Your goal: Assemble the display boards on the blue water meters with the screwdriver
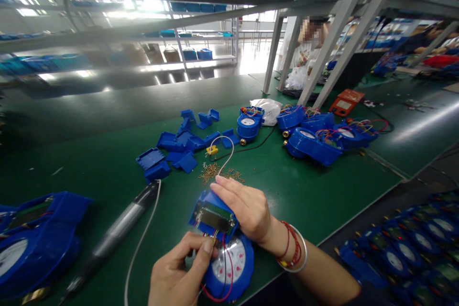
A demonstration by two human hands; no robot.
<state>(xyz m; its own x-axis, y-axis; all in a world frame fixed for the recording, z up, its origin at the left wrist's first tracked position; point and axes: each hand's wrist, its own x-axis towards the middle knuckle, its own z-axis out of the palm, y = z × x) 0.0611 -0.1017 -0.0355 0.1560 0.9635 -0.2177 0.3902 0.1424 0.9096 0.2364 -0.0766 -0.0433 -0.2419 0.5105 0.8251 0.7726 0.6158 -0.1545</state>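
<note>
A blue water meter (247,277) is in front of me, with a round white dial and a green circuit board (215,219) in its upper housing. My left hand (179,270) pinches thin coloured wires (214,239) just below the board, thumb against forefinger. Over the top and right side of the housing lies my right hand (247,205), fingers together, gripping it. A red wire (232,267) and a dark one loop down across the dial. The fingertips of my left hand partly hide the wire ends.
An electric screwdriver (122,229) with a cord lies left of the meter, beside another meter (39,248). Small brass screws (211,172), blue plastic covers (182,143) and several meters (311,138) are farther back. Metal shelf legs (333,33) rise behind; a person (304,52) is beyond.
</note>
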